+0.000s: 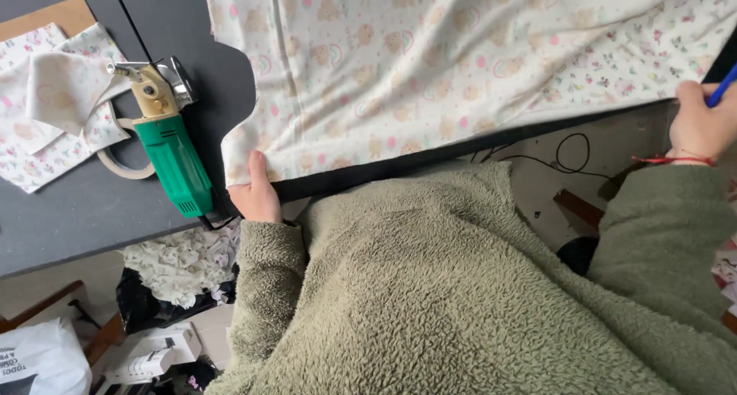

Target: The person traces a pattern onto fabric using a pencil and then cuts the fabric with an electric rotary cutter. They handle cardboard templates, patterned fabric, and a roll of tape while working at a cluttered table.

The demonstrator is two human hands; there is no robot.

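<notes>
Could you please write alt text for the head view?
A person in a green fleece holds a patterned cloth at the edge of a dark table, left hand on one corner, right hand gripping a blue pen. A green cutting tool lies nearby.

Printed fabric (461, 65) cut off by the top and right edges, its full spread beyond view. Fingers of the left hand (257, 191) tucked under the cloth's corner and hidden; right hand (702, 122) clipped by the right edge, with only a short stub of the blue pen (723, 86) showing. Blade of the green electric cutter (165, 145) too small to make out, and the white bag (42, 360) chopped off at the bottom-left corner.
</notes>
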